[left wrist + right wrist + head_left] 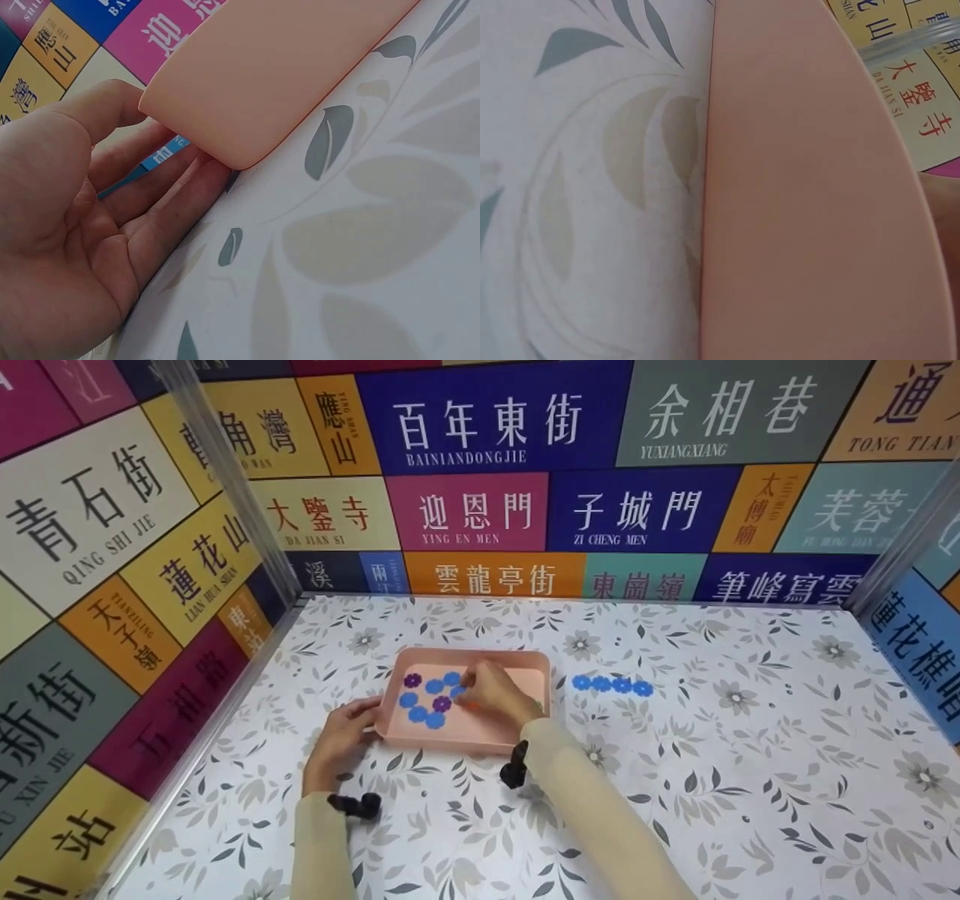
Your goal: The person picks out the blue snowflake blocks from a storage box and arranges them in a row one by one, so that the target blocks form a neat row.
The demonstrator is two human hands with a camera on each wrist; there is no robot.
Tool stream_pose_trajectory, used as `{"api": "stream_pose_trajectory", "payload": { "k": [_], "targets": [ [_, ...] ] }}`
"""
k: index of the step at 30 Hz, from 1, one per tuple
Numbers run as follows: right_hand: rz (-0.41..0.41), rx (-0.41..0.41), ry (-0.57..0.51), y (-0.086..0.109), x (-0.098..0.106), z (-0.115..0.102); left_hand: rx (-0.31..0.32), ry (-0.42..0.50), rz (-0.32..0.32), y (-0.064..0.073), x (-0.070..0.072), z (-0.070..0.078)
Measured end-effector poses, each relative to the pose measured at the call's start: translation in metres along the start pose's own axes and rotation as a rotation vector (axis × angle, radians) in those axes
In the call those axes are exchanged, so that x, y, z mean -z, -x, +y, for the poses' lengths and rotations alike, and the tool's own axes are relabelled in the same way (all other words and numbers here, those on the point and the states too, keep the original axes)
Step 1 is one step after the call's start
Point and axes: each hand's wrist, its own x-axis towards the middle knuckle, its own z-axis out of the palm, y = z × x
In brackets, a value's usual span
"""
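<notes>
A shallow pink tray (450,739) lies on the table with several blue flower-shaped discs (435,720) and two purple ones, one a purple flower-shaped disc (412,680), inside. My left hand (341,739) rests at the tray's left side. In the left wrist view its thumb meets the rim at the corner and its fingers lie along the outer wall. My right hand (495,690) reaches into the tray, fingers bent downward, fingertips right at a blue disc (458,691). I cannot tell whether they pinch it. A bit of orange shows under that hand, and the right wrist view has only the tray's outer wall (810,180).
To the right of the tray, blue flower-shaped discs (602,684) form a short row on the table. A floral-patterned cover (735,780) spreads over the tabletop. Panels with street-name signs (472,510) stand behind and at both sides.
</notes>
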Motion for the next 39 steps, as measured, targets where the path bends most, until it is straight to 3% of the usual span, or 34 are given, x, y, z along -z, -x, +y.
{"api": "stream_pose_trajectory", "payload": {
  "k": [11, 18, 22, 30, 39],
  "targets": [
    [-0.023, -0.074, 0.048, -0.002, -0.003, -0.004, -0.009, 0.009, -0.006, 0.0, 0.0, 0.0],
    [0.01, 0.034, 0.112, -0.002, -0.004, -0.002, -0.046, 0.01, -0.011, 0.0, -0.001, -0.001],
    [0.023, 0.091, 0.106, 0.0, -0.001, -0.003, -0.036, 0.013, 0.0, 0.001, -0.001, 0.0],
    [0.06, 0.094, 0.122, 0.01, 0.023, -0.007, 0.014, 0.013, -0.007, 0.001, 0.0, 0.002],
    [0.133, 0.111, 0.188, 0.026, 0.055, 0.006, 0.009, 0.016, -0.016, 0.0, 0.0, 0.001]
  ]
}}
